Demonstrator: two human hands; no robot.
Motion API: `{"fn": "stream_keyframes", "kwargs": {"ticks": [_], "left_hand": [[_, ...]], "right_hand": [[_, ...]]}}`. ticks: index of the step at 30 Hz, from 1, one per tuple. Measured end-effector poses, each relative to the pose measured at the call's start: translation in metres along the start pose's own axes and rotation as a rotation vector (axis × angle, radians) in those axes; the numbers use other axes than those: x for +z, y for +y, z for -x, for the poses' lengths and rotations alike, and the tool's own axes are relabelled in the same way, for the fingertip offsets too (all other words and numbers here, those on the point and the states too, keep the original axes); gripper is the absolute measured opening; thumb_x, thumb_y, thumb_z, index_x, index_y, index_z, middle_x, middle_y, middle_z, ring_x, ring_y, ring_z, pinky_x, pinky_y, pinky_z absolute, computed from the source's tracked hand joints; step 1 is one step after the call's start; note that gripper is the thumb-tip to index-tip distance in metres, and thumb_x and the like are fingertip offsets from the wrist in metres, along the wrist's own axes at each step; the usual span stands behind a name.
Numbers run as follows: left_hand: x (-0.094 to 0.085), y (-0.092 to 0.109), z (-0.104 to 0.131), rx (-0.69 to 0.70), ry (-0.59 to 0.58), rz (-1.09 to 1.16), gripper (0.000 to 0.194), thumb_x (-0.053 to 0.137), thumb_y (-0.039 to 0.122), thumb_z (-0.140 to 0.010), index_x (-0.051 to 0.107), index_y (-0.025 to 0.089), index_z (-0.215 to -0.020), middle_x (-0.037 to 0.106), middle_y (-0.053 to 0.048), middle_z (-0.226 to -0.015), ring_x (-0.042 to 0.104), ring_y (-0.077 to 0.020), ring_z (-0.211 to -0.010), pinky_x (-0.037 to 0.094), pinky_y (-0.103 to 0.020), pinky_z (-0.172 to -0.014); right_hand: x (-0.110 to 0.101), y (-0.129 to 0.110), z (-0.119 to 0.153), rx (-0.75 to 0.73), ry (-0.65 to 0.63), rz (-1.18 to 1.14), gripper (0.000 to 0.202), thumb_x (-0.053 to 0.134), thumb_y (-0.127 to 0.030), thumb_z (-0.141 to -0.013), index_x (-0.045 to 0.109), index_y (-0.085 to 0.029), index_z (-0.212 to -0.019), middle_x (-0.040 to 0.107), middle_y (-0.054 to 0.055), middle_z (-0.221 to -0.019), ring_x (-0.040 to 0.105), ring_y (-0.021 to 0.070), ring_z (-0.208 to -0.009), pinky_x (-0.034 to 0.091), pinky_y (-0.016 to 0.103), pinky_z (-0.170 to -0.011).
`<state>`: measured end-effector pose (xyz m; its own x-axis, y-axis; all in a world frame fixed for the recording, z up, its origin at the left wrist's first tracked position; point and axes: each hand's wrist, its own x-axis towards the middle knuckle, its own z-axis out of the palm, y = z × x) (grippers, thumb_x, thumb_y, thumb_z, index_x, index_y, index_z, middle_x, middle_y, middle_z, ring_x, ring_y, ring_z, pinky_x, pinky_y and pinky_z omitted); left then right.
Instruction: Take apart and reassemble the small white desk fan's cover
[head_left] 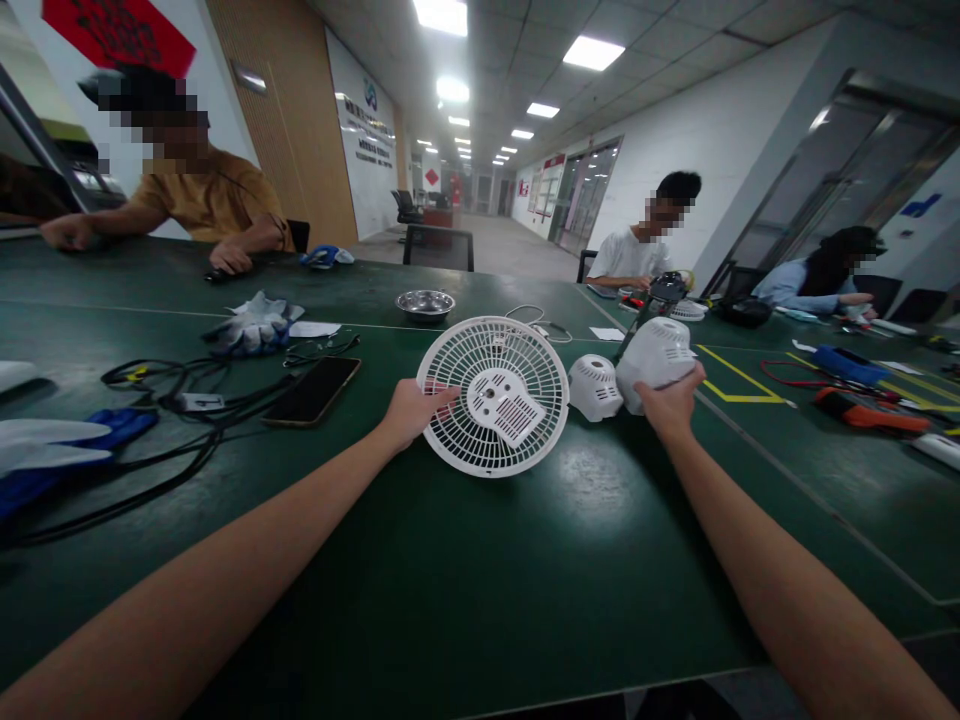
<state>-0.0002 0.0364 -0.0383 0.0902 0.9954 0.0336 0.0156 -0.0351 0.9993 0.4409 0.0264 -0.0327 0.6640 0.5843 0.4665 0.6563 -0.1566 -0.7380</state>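
Note:
A round white fan grille (442, 440) is tilted up off the green table, its slotted centre plate facing me. My left hand (411, 412) grips its left rim, thumb over the bars and the other fingers hidden behind. At the right, my right hand (672, 402) is closed around a larger white plastic housing (657, 352), from below and the side. Between grille and housing, a smaller vented white cover (595, 388) rests on the table. Behind the grille lies a thin white cable (551, 326).
A metal bowl (425, 304) stands beyond the grille. Left lie a phone (315, 390), black cables (214, 425) and work gloves (251, 325). Right are a blue tool (847, 365) and an orange-black meter (870, 410). Several people sit around the green table (480, 590).

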Motion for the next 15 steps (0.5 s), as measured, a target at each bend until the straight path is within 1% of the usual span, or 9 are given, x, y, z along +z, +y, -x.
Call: {"fn": "stream_keyframes", "kwargs": {"ticks": [1,3,6,9,12,14,15], "left_hand": [[-0.001,-0.001,-0.001,-0.005,-0.006,-0.002,0.019,0.079,0.022,-0.08,0.073,0.011,-0.095,0.077,-0.01,-0.086,0.075,-0.0232,-0.075,0.062,-0.04,-0.071],[-0.001,-0.003,-0.003,-0.01,-0.015,-0.001,0.02,0.079,0.023,-0.08,0.073,0.011,-0.096,0.078,-0.01,-0.088,0.075,-0.024,-0.076,0.063,-0.041,-0.072],[-0.002,-0.003,-0.004,-0.011,-0.016,0.011,0.022,0.08,0.023,-0.079,0.073,0.012,-0.097,0.078,-0.01,-0.089,0.075,-0.0241,-0.077,0.063,-0.042,-0.073],[-0.001,-0.004,-0.004,-0.008,-0.022,0.017,0.022,0.08,0.023,-0.079,0.073,0.012,-0.096,0.078,-0.01,-0.088,0.075,-0.0234,-0.076,0.062,-0.041,-0.073],[-0.001,-0.007,-0.006,0.014,-0.019,0.034,0.02,0.081,0.022,-0.077,0.074,0.012,-0.093,0.078,-0.009,-0.085,0.074,-0.0218,-0.074,0.061,-0.039,-0.073],[-0.001,-0.01,-0.008,0.025,-0.017,0.046,0.019,0.082,0.021,-0.076,0.075,0.013,-0.092,0.077,-0.008,-0.083,0.074,-0.0207,-0.072,0.061,-0.037,-0.073],[-0.002,-0.012,-0.009,0.029,-0.018,0.047,0.019,0.082,0.021,-0.076,0.075,0.013,-0.091,0.077,-0.008,-0.083,0.073,-0.0204,-0.072,0.061,-0.037,-0.073]], "right_hand": [[0.004,0.003,-0.001,0.052,-0.031,-0.004,0.103,0.079,-0.036,-0.056,0.025,-0.022,-0.143,0.055,0.018,-0.132,0.058,0.0376,-0.118,0.043,0.054,-0.105],[0.009,0.006,-0.001,0.138,-0.04,0.024,0.101,0.083,-0.038,-0.052,0.033,-0.021,-0.138,0.059,0.019,-0.13,0.06,0.039,-0.117,0.045,0.051,-0.103],[0.011,0.004,-0.003,0.145,0.02,0.032,0.096,0.085,-0.043,-0.05,0.042,-0.02,-0.132,0.061,0.019,-0.128,0.06,0.0407,-0.118,0.045,0.052,-0.103],[0.007,-0.002,-0.006,0.075,0.143,-0.021,0.091,0.083,-0.049,-0.056,0.043,-0.018,-0.132,0.064,0.018,-0.123,0.062,0.0374,-0.113,0.047,0.05,-0.099],[0.0,-0.017,-0.004,-0.057,0.248,-0.113,0.089,0.079,-0.05,-0.061,0.039,-0.017,-0.133,0.067,0.015,-0.114,0.066,0.0326,-0.102,0.05,0.045,-0.091],[-0.004,-0.031,0.002,-0.148,0.264,-0.178,0.088,0.079,-0.049,-0.063,0.037,-0.017,-0.134,0.068,0.014,-0.112,0.068,0.0306,-0.098,0.051,0.042,-0.086],[-0.004,-0.038,0.007,-0.18,0.25,-0.197,0.087,0.079,-0.049,-0.064,0.037,-0.017,-0.134,0.068,0.014,-0.11,0.068,0.0299,-0.096,0.051,0.041,-0.084]]}}
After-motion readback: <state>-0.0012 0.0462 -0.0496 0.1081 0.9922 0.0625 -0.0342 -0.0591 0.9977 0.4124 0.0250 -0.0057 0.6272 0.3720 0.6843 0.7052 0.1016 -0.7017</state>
